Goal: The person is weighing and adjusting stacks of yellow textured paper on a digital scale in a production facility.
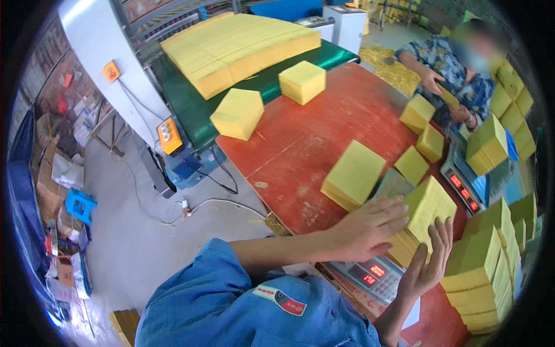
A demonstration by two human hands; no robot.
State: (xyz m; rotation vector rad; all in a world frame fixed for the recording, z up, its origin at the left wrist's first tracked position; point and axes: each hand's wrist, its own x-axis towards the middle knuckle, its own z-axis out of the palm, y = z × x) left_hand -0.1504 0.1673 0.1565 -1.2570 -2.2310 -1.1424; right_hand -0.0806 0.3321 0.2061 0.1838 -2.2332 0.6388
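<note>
A squared stack of yellow paper sheets (432,207) sits on a digital scale (370,281) with a red lit display. My left hand (373,228) lies flat along the stack's left side, its fingers stretched out. At the near right side of the stack is my right hand (429,260), palm facing it and fingers apart. Neither hand grips the stack; whether the palms touch it I cannot tell. Just beyond my left hand, another yellow paper stack (354,172) rests on the red table (289,150), beside a grey-green plate (394,184).
Across the table a person (474,75) handles a thin yellow bundle (448,97). Near them a second scale (462,188) bears a stack. Tall piles of yellow stacks (480,266) stand at right. A wide yellow slab (243,49) lies on the green conveyor belt (191,115).
</note>
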